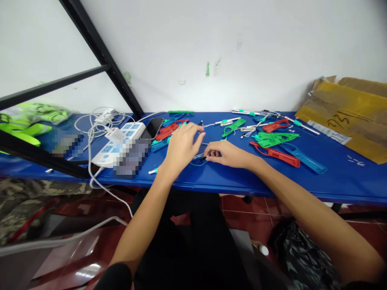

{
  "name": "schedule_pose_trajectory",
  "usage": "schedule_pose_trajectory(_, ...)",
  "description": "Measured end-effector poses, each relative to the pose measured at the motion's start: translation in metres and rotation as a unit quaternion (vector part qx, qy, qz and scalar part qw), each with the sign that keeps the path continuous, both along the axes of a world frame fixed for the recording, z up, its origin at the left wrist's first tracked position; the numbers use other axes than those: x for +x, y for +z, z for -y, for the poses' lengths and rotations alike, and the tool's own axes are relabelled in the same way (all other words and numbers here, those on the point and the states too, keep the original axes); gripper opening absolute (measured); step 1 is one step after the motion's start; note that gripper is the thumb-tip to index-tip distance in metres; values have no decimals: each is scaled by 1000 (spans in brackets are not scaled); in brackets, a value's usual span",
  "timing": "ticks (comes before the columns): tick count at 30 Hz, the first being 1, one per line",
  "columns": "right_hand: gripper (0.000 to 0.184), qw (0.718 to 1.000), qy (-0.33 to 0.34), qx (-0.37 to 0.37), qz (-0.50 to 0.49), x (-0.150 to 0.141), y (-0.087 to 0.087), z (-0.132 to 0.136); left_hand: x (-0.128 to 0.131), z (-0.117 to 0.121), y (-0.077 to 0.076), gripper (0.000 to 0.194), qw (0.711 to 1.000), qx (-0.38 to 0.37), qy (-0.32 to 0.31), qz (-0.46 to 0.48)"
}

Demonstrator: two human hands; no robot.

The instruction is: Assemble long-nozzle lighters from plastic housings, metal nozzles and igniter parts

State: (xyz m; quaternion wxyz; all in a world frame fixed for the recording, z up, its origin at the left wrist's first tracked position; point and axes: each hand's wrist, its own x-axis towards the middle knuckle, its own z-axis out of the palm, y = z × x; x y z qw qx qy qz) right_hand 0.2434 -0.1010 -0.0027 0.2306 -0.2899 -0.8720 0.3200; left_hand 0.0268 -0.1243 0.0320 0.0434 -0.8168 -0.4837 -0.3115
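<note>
Blue table [341, 183]: two hands [183, 143] [226, 154], one pinched black part [204, 158], one cardboard box [359, 117].

Blue tabletop [236, 177], on it a white power strip [119, 145], dark phone [154, 128], coloured plastic pieces [278, 139], cardboard box [341, 117]

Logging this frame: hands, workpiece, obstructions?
Left hand open. Right hand curled at blue piece, grip unclear. Blue piece partly hidden. Red pieces beside left hand.

left grip [184, 141] palm down, thumb [198, 141] apart; right grip [226, 154] curled, fingers [212, 148] bent inward; both forearms [151, 211] bare.
</note>
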Motion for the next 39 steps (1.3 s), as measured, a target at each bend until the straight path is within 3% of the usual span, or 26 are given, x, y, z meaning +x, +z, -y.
schedule_pose_trajectory(3,6,1000,-1,-8,-6,-2,-2,-1,33,-42,20,27,984,-77,-89,-137)
schedule_pose_trajectory(5,6,1000,1,-7,-6,-3,-2,-2,56,-70,23,31,970,-109,-111,-187)
schedule_pose_trajectory(10,6,1000,3,-1,2,-5,0,-2,100,-117,5,37,956,-112,-156,-221)
schedule_pose_trajectory(16,7,1000,-2,2,7,-6,-1,-3,123,-136,-10,34,931,-123,-264,-220)
schedule_pose_trajectory(19,6,1000,-5,6,8,-6,-1,-2,119,-139,-15,34,918,-136,-304,-215)
schedule_pose_trajectory(23,6,1000,-5,16,9,-4,1,-1,103,-141,-17,45,920,-149,-308,-192)
schedule_pose_trajectory(27,9,999,-6,32,14,-3,2,0,84,-145,-7,50,940,-129,-305,-81)
schedule_pose_trajectory(31,7,999,-7,42,20,-4,3,1,70,-150,-2,41,965,-72,-251,-14)
schedule_pose_trajectory(36,4,998,-6,54,33,-4,3,1,38,-157,-10,46,985,-72,-134,-86)
schedule_pose_trajectory(39,5,997,-6,62,36,-4,3,2,25,-155,-15,37,982,-89,-126,-104)
